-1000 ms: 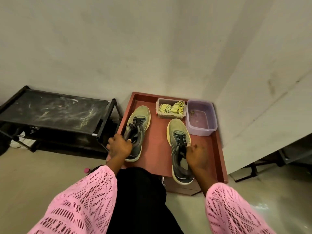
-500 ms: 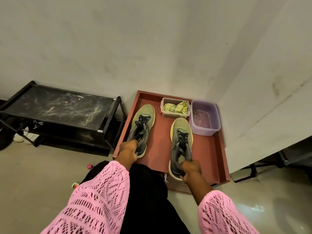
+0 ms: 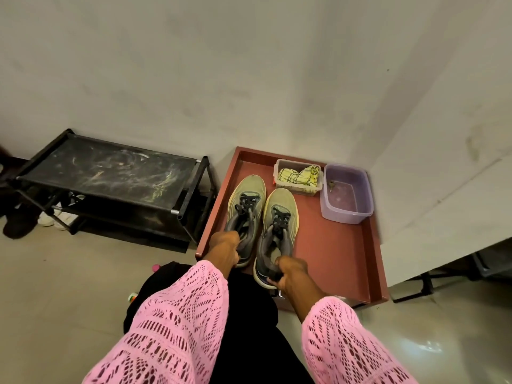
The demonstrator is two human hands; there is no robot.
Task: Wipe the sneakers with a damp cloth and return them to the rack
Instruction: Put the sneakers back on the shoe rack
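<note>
Left hand [image 3: 224, 243] grips left sneaker [image 3: 245, 206] heel | right hand [image 3: 291, 272] grips right sneaker [image 3: 279, 225] heel

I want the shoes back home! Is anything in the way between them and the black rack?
Only the tray's raised left rim lies between the sneakers and the rack. Both hands, left hand and right hand, hold the heels. The rack's top shelf looks bare.

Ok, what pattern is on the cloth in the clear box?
The cloth is pale yellow with a dark grid check, seen in the head view.
</note>
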